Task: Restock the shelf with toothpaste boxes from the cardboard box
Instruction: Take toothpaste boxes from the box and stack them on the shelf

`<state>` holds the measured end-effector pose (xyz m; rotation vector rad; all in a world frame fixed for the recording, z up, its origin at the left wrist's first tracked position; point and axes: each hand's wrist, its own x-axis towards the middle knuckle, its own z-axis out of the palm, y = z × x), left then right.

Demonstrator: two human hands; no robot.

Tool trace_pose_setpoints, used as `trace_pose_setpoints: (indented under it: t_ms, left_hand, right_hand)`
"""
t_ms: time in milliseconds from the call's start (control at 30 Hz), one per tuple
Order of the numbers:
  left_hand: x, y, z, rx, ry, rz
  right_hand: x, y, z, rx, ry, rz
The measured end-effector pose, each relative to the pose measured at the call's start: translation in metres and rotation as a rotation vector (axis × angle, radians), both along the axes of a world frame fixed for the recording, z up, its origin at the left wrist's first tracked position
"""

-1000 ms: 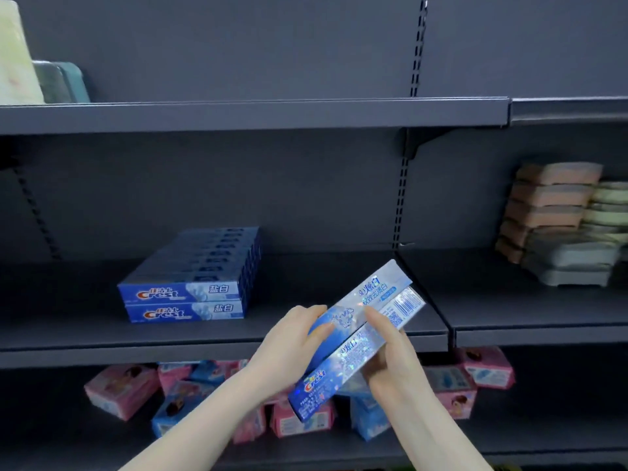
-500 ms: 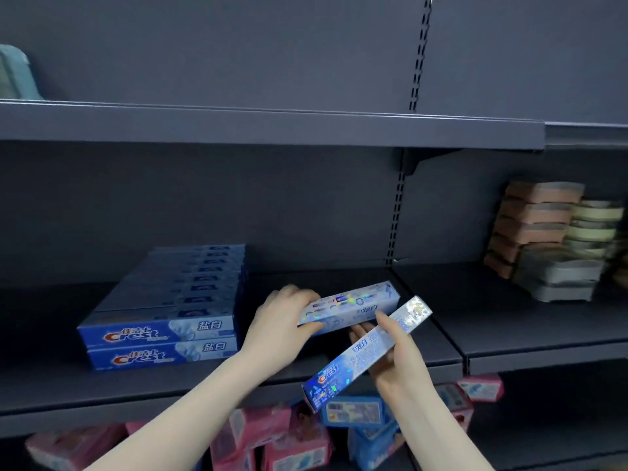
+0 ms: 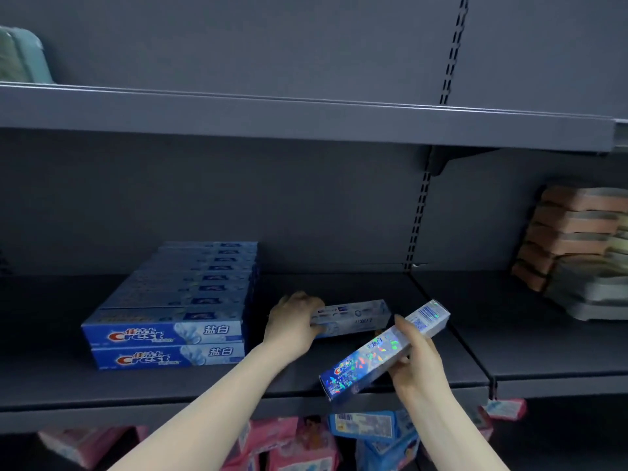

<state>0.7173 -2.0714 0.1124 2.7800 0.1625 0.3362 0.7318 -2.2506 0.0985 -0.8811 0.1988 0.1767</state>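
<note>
A pale Crest toothpaste box (image 3: 353, 317) lies lengthwise on the dark middle shelf (image 3: 339, 382), just right of the stack of blue Crest boxes (image 3: 170, 321). The left hand (image 3: 292, 322) grips its left end, fingers curled over the top and thumb below; whether the box rests fully on the shelf cannot be told. A holographic Crest toothpaste box (image 3: 384, 351) is tilted, its far end raised toward the right, above the shelf's front edge. The right hand (image 3: 418, 362) holds it around the middle, thumb on top and fingers curled beneath. Pink and blue packets (image 3: 299, 443) sit on the shelf below. Stacked sponges (image 3: 571, 232) stand in the next bay to the right.
</note>
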Motion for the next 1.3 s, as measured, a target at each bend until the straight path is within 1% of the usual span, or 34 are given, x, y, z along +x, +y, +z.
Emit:
trace_pose_setpoints:
  t_ms: [100, 267, 367, 467, 567, 733, 933, 1133, 1300]
  left_hand:
    - [0.006, 0.003, -0.01, -0.016, 0.038, 0.007]
    - [0.017, 0.008, -0.015, -0.015, 0.002, 0.013]
    - [0.024, 0.009, -0.015, 0.062, -0.009, 0.054]
    - [0.032, 0.008, -0.012, 0.166, -0.014, 0.097]
    - [0.042, 0.009, -0.007, 0.225, 0.001, 0.103]
    - [0.061, 0.015, -0.005, 0.23, 0.02, 0.085]
    - [0.089, 0.03, -0.003, 0.253, 0.013, 0.077]
    - [0.118, 0.048, 0.001, 0.305, 0.066, 0.043]
    - [0.134, 0.057, -0.006, 0.335, 0.02, 0.071]
  right_hand:
    - [0.003, 0.001, -0.001, -0.003, 0.004, -0.018]
    - [0.005, 0.0, -0.002, -0.035, 0.029, -0.025]
    - [0.004, 0.001, -0.002, -0.106, 0.03, -0.006]
    - [0.004, 0.005, -0.002, -0.132, 0.031, 0.02]
    - [0.002, 0.007, 0.0, -0.08, 0.054, 0.066]
    - [0.0, 0.004, -0.003, -0.007, 0.095, 0.091]
    - [0.002, 0.001, -0.006, 0.012, 0.085, 0.087]
    - [0.003, 0.0, -0.007, 0.0, 0.081, 0.084]
    - [0.003, 0.001, -0.008, 0.006, 0.087, 0.069]
